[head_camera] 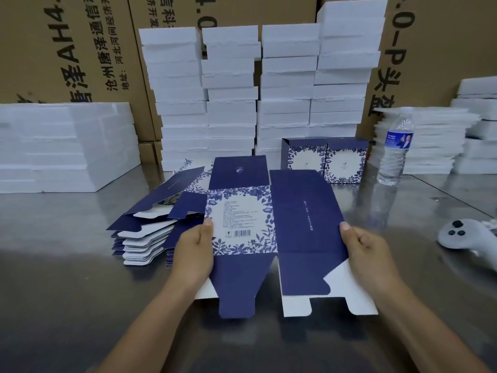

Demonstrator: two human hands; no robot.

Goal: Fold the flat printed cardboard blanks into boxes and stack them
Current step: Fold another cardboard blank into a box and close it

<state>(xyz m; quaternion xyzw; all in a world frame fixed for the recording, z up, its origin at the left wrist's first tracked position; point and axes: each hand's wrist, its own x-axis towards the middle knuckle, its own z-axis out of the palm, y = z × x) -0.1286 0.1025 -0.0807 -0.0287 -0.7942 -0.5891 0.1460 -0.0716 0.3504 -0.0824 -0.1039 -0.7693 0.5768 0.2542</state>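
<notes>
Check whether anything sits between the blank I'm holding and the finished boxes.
Nothing visible does. The blank reaches almost to the finished boxes; the water bottle stands right of them, off the path.

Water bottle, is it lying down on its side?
No, the water bottle stands upright on the metal table, cap at the top, in front of a white foam stack.
</notes>
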